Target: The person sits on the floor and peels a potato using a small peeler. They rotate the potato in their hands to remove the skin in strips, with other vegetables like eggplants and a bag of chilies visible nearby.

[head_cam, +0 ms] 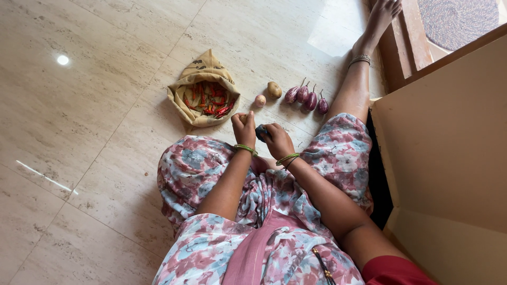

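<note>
Small dark object [261,132] sitting in right hand [278,141], fingers curling round it, mostly hidden; left hand [244,125] closing on something unclear. Bare floor [79,105] lying open leftward; wall [449,132] crowding right.

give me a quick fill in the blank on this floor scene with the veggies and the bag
1. The open paper bag holds red and green ____.
2. The row of purple eggplants counts ____.
3. Each wrist above the left hand and the right hand wears ____ bangles.
4. The right hand grips a dark ____ object.

Missing words: chillies; four; green; blue
</note>
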